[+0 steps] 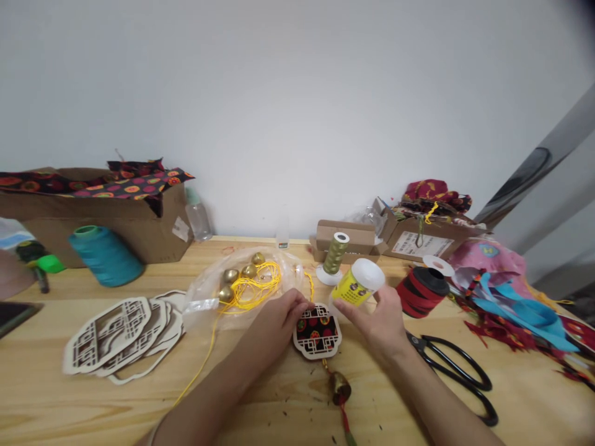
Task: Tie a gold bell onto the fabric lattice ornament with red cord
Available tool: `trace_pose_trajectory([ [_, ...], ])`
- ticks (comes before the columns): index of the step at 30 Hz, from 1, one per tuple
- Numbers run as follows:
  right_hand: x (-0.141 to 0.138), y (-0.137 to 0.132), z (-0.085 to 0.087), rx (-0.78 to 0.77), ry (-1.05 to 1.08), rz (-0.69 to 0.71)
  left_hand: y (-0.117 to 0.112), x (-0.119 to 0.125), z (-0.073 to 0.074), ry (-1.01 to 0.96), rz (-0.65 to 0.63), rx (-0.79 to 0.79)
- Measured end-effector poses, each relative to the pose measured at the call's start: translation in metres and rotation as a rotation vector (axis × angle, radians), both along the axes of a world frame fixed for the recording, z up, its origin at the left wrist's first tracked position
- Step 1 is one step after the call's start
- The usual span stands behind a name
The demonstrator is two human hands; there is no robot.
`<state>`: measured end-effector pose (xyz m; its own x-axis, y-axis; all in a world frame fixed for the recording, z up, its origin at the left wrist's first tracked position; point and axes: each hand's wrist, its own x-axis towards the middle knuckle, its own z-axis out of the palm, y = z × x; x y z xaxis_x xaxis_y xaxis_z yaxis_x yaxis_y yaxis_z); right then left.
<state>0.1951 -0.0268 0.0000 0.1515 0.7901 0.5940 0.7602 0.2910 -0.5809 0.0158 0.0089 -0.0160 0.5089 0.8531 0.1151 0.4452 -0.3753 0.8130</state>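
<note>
My right hand (379, 322) grips a yellow glue bottle (356, 285) with a white base, tilted so its tip points down toward a small wooden lattice ornament (317, 331) backed with black patterned fabric. At the ornament's upper left edge my left hand (281, 319) pinches with closed fingers, apparently on a yellow cord (309, 286). A bronze bell (340, 388) with a red tassel hangs off the ornament's lower edge. Just behind my left hand lies a clear plastic bag (242, 282) with gold bells and yellow cord.
Wooden lattice cutouts (118, 334) lie stacked at left. A teal thread cone (106, 255) and a cardboard box (93, 214) with fabric stand behind. Olive thread spool (333, 257), red ribbon roll (422, 291), black scissors (458, 371) and fabric scraps (515, 303) sit at right.
</note>
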Motion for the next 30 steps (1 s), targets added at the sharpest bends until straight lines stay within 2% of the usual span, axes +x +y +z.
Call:
trace_pose_trajectory([
  [30, -0.0014, 0.0023, -0.0057, 0.008, -0.071, 0.017, -0.001, 0.0002, 0.0014, -0.004, 0.021, 0.016],
])
